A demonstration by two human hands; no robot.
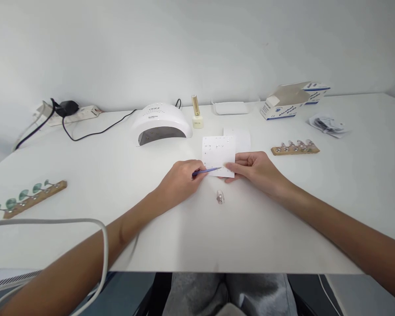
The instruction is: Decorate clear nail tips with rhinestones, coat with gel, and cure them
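Holding the white card [219, 151] by its lower right part, the right hand [258, 172] pinches it with the thumb on top and fingers underneath, probably so that it stays steady and most of its speckled face is left uncovered. The left hand [183, 179] has its fingers drawn together around a slim blue-purple tool [208, 170], whose tip points rightward over the card's lower part, near the right thumb; I cannot tell whether tip and card touch. This close grip likely gives fine control. A clear nail tip [220, 197] lies on the white table [266, 245] just in front of the card, presumably for easy reach. Behind, the card partly overlaps a second white sheet [242, 138].
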